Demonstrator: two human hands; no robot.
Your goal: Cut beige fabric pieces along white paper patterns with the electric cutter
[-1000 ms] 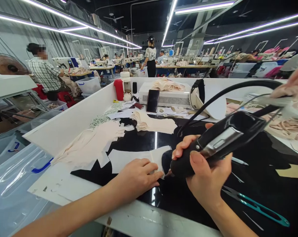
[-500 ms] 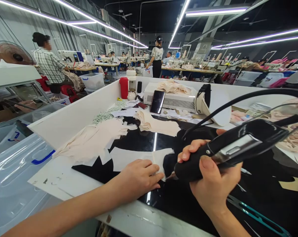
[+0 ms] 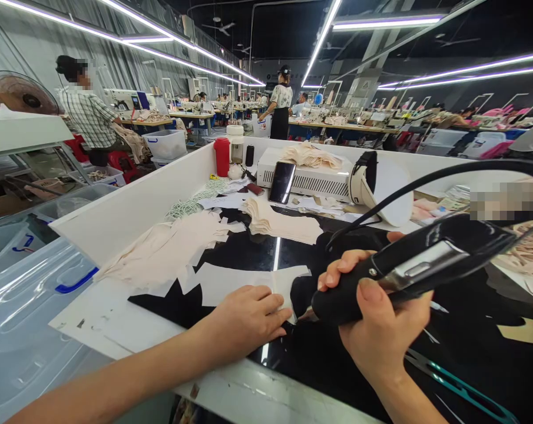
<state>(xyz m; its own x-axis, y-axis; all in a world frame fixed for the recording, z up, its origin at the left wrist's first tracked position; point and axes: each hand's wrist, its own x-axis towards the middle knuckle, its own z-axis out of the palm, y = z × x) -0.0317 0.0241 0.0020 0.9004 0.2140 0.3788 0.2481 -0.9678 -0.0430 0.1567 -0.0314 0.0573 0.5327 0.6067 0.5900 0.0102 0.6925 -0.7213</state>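
Note:
My left hand (image 3: 248, 315) lies flat, fingers stretched out, on the right part of a pale cut fabric piece (image 3: 237, 281) on the black work surface. In my right hand (image 3: 381, 318) is a black corded hand tool (image 3: 414, 262) with a silver lever. Its narrow metal tip (image 3: 308, 315) is at the right edge of the fabric, just beyond my left fingertips. Whether the tip touches the cloth is hard to tell. A stack of pale fabric pieces (image 3: 284, 222) lies behind, and a larger cream pile (image 3: 160, 250) sits to the left.
Teal-handled scissors (image 3: 464, 386) lie at the front right. The tool's black cable (image 3: 394, 185) arches across the right side. Toward the back are a phone (image 3: 282, 182), a vented white box (image 3: 308, 174) and a red cup (image 3: 222, 157). A white panel (image 3: 151, 197) borders the left. Co-workers are farther off.
Both hands, the tool and the fabric stay practically where they were. In the background, the standing person's arm and the light bin beside them have shifted slightly.

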